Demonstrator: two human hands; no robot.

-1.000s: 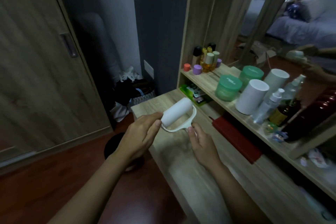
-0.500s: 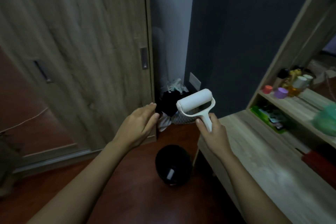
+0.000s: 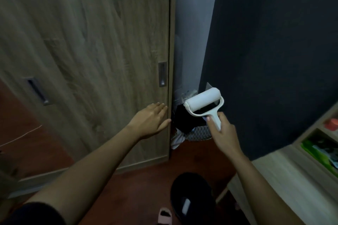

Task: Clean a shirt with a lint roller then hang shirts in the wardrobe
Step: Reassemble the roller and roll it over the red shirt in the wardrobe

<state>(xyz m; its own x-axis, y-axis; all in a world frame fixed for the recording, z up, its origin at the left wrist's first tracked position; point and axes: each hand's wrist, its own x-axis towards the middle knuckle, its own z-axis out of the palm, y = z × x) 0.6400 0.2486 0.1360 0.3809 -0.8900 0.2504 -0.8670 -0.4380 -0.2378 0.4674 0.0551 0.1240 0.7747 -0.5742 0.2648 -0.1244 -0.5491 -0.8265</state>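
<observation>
A white lint roller point(image 3: 204, 100) is held upright by its handle in my right hand point(image 3: 222, 134), in front of a dark wall. My left hand point(image 3: 151, 119) is open, fingers stretched toward the right edge of the wooden wardrobe door point(image 3: 91, 51), close to it or touching; I cannot tell which. The door is shut, with a recessed metal handle point(image 3: 162, 74) above my left hand. A second door handle point(image 3: 37, 90) shows farther left. No shirt is clearly in view.
A basket with dark and white clothes point(image 3: 188, 128) sits in the gap between wardrobe and dark wall. A black round object point(image 3: 192, 193) stands on the red-brown floor. The wooden dresser top point(image 3: 285, 179) with a green packet point(image 3: 321, 151) is at the right.
My view swung left from the dresser to the wardrobe. The roller left the dresser top, now only in my right hand. My left hand let go of it and reached toward the door edge.
</observation>
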